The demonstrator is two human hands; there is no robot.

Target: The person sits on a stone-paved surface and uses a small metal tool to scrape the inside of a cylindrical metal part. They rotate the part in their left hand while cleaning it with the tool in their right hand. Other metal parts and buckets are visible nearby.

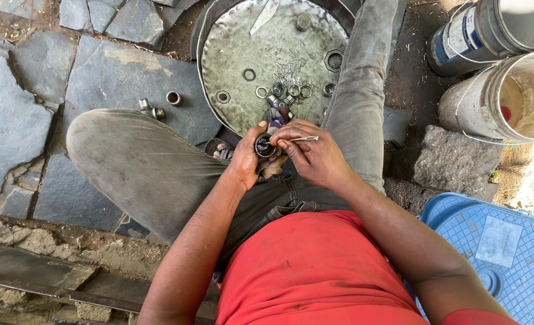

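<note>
Slate flagstones (pixel 14 120) with cracked joints and bare dirt make up the ground I am looking down on, with my grey-trousered legs folded across them. Largest of the holders is the round dented metal tray (pixel 231 48) lying between my knees; it carries a scatter of thin needle rollers (pixel 291 69), several steel rings and bearing races (pixel 285 90), a big hex nut (pixel 334 60) near its right rim and a smaller washer (pixel 249 74) toward the middle. At upper right lie two tipped buckets: a white one (pixel 507 99) with something small and red inside, and behind it a grey one with a blue label (pixel 477 30) whose contents I cannot make out. A blue plastic stool (pixel 495 241) sits at lower right. On the stone left of the tray rest three loose small sleeves (pixel 157 105). Just below the tray's near edge, my left hand (pixel 246 159) is wrapped around a small dark round bearing (pixel 264 145), its open face turned up. My right hand (pixel 315 156) touches it from the right, thumb and forefinger pinched narrow on a thin metal pin (pixel 303 139) held just over the bearing's rim.
</note>
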